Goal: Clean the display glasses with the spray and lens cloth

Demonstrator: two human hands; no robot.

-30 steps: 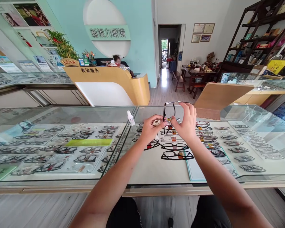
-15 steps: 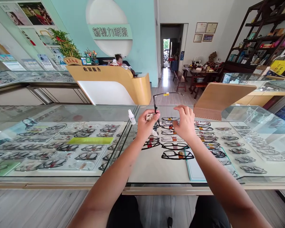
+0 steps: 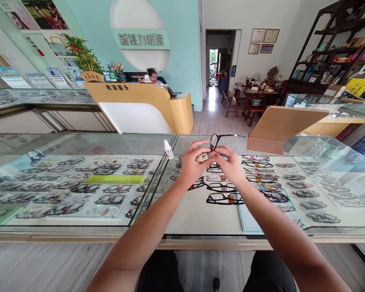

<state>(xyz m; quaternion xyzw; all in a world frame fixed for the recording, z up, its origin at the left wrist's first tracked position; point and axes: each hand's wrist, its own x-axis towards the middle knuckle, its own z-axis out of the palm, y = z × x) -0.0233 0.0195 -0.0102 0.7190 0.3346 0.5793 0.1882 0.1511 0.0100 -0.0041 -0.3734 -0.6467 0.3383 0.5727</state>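
Observation:
Both hands are together above the glass counter, at a pair of black-framed eyeglasses [image 3: 214,142]. One lens stands up above my fingers, and a temple arm points right; the lower part of the frame is hidden by my hands. My left hand [image 3: 194,162] is closed around a crumpled pale cloth [image 3: 203,157], its fingertips close to the glasses. Thumb and fingers of my right hand [image 3: 229,164] pinch the frame. Below them, several dark eyeglasses [image 3: 222,198] with coloured tags lie in rows.
A small white bottle [image 3: 168,149] stands on the counter left of my hands. A brown board-like stand [image 3: 286,125] is at the right. More eyeglasses [image 3: 112,199] fill the left glass case. Behind a wooden reception desk [image 3: 179,109], a person [image 3: 153,76] is partly visible.
My right hand has moved left and closed on the eyeglasses. The glasses have turned and come lower, with a lens now facing me. My left hand has shifted slightly right with the cloth.

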